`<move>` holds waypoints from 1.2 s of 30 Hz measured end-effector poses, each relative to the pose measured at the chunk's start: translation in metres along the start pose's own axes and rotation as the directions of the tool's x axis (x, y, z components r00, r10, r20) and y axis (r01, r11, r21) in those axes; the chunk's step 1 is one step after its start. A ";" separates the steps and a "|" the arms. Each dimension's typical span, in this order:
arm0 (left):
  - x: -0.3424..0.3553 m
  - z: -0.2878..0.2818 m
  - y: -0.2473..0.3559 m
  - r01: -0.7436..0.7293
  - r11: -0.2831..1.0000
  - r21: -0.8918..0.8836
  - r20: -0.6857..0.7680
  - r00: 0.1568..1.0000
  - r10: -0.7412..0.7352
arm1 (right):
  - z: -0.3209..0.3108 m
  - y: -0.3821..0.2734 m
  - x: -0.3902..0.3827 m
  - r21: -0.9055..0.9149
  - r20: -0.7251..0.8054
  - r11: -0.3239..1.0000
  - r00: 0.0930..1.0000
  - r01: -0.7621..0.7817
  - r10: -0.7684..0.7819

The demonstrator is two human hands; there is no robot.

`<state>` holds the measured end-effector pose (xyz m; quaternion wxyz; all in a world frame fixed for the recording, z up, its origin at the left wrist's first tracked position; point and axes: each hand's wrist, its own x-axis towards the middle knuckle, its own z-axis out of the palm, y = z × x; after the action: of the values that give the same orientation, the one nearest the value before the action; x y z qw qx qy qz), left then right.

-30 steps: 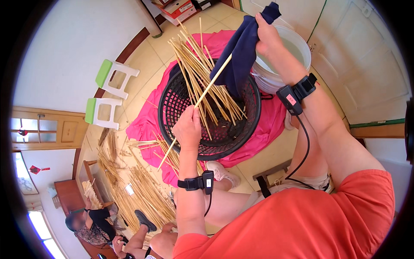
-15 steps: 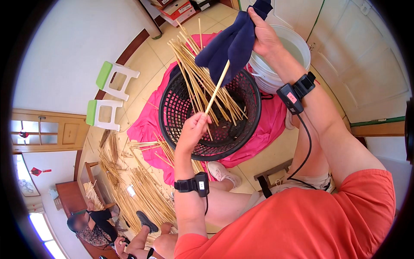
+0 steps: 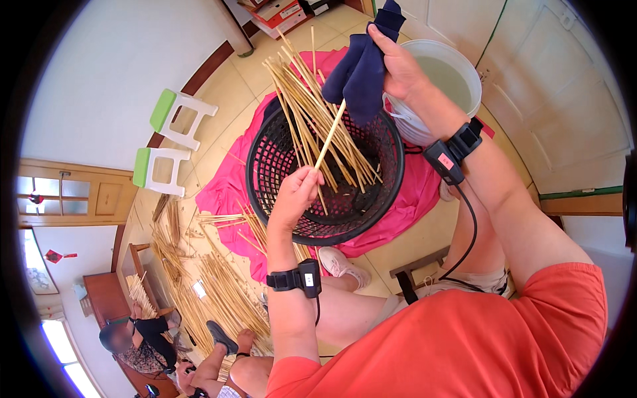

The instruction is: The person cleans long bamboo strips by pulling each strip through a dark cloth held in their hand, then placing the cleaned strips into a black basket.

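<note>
My left hand (image 3: 295, 198) pinches the lower end of a thin pale bamboo stick (image 3: 330, 134) above a round black mesh basket (image 3: 272, 149). My right hand (image 3: 400, 63) is raised higher, gripping a dark blue cloth (image 3: 361, 66) that wraps around the stick's upper end. Several more bamboo sticks (image 3: 302, 99) lie across the basket and jut over its far rim. The basket rests on a pink sheet (image 3: 415, 192) spread on the tiled floor.
A white bucket of cloudy water (image 3: 458, 73) stands just right of the basket. Loose straw-coloured stalks (image 3: 219, 292) cover the floor at lower left. Two green-topped white stools (image 3: 169, 142) stand at left. Another person (image 3: 142, 341) sits low at the bottom left.
My left hand has slid down and toward me along the stick. My right hand with the cloth has risen to the stick's upper end.
</note>
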<state>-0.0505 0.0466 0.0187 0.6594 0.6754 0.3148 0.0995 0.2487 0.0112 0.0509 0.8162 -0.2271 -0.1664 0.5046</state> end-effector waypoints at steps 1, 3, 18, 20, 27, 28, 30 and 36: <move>-0.005 0.001 0.009 0.125 0.980 -0.156 0.094 0.989 -0.111 | 0.002 -0.002 -0.002 0.006 0.047 1.000 0.999 -0.025 0.025; -0.007 0.001 0.010 0.111 0.978 -0.175 0.090 0.991 -0.096 | 0.006 -0.007 -0.006 0.011 0.143 0.997 0.987 -0.074 0.072; 0.002 0.016 -0.004 -0.042 0.995 0.086 -0.093 0.994 0.050 | 0.001 -0.001 -0.002 -0.042 -0.069 0.999 0.998 0.002 -0.005; 0.002 0.016 -0.001 0.066 0.989 -0.135 0.051 0.997 -0.059 | 0.010 -0.009 -0.011 0.005 0.011 0.999 0.999 -0.038 0.038; 0.017 0.021 -0.021 -0.224 0.657 0.720 -0.275 0.777 0.566 | 0.001 0.007 0.002 -0.175 -0.166 0.979 0.977 0.102 -0.131; 0.015 0.024 -0.019 -0.118 0.547 0.829 -0.295 0.739 0.606 | -0.005 0.009 0.003 -0.269 -0.249 0.959 0.956 0.085 -0.155; 0.013 0.032 -0.007 0.052 0.417 0.908 -0.332 0.695 0.637 | -0.014 0.012 0.006 -0.440 -0.402 0.898 0.889 0.022 -0.218; 0.012 0.018 -0.022 -0.198 0.904 0.379 -0.198 0.937 0.288 | -0.001 0.008 -0.003 -0.127 -0.100 0.991 0.993 0.042 -0.055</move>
<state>-0.0374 0.0375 -0.0076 0.4646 0.7990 0.3204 0.2076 0.2419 0.0108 0.0462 0.8199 -0.2993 -0.1605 0.4609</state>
